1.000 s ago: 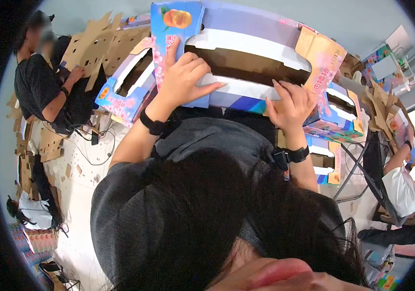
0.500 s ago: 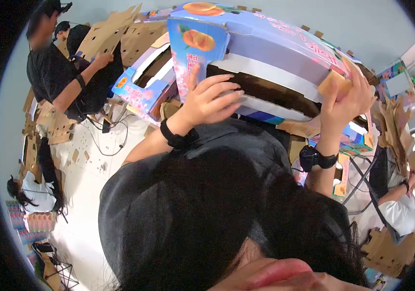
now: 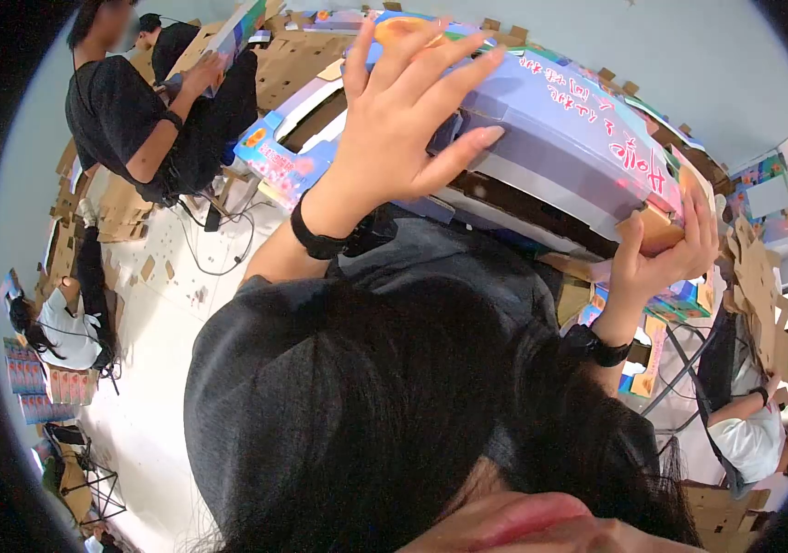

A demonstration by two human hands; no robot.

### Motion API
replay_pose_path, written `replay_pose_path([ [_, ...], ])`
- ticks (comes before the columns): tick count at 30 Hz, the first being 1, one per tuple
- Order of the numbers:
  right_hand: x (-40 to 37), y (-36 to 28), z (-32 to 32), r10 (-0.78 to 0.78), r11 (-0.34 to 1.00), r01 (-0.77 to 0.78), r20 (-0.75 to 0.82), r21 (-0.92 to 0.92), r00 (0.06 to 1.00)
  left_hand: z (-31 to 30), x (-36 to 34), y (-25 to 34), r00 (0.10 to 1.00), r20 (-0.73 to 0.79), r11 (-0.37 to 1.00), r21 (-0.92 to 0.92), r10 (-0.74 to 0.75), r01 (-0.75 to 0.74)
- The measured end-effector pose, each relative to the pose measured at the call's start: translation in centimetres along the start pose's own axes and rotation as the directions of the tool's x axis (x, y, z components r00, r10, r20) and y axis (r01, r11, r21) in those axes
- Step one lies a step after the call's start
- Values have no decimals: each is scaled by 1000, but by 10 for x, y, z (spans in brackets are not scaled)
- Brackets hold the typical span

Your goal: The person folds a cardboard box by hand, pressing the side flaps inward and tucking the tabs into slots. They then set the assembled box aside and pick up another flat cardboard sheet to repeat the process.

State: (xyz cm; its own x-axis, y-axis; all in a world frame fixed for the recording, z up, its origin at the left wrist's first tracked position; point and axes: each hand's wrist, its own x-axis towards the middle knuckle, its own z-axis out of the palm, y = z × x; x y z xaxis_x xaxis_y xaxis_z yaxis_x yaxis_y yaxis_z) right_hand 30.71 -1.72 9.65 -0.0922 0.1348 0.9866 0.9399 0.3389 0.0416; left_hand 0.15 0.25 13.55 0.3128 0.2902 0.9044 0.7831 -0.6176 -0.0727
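Observation:
A blue and pink printed cardboard box with fruit pictures lies in front of me, with a long dark opening along its near side. My left hand rests over its left end, fingers spread, holding nothing. At the right end my right hand grips the box around a brown cardboard corner, thumb on the near side and fingers over the end. Another printed box sits just left of my left wrist.
A person in black handles a box at the upper left. Another person is at the lower left, and one in white at the right. Cardboard sheets lean at right beside folding metal legs. Scraps lie on the floor.
My left hand has moved up from the opening onto the box's left end, where the side flap no longer stands out. The person at upper left now handles a printed box instead of brown cardboard.

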Motion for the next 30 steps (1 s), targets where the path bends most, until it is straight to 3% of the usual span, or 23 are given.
replay_pose_path([
  [12,-10,9,3,-67,994,62,-63,-88,996,37,-6,-19,969,-225,993,85,103,-86],
  [18,-5,16,10,-27,1000,27,-50,5,998,39,1,-16,985,-153,991,123,78,-59],
  [21,-2,25,16,1,1000,-1,-15,-5,1000,30,12,-8,983,-159,969,244,89,-48],
  [24,3,34,24,4,1000,-4,-15,-30,1000,33,-11,2,961,-225,982,-68,160,-179],
  [26,3,38,30,10,999,-10,-16,-33,1000,44,-44,4,918,-101,868,-301,384,-396],
  [28,10,42,36,8,1000,-8,-22,0,1000,63,-59,12,871,-5,764,-477,492,-434],
  [30,12,45,41,22,1000,-22,-12,-16,1000,68,-65,19,900,130,808,-508,416,-300],
])
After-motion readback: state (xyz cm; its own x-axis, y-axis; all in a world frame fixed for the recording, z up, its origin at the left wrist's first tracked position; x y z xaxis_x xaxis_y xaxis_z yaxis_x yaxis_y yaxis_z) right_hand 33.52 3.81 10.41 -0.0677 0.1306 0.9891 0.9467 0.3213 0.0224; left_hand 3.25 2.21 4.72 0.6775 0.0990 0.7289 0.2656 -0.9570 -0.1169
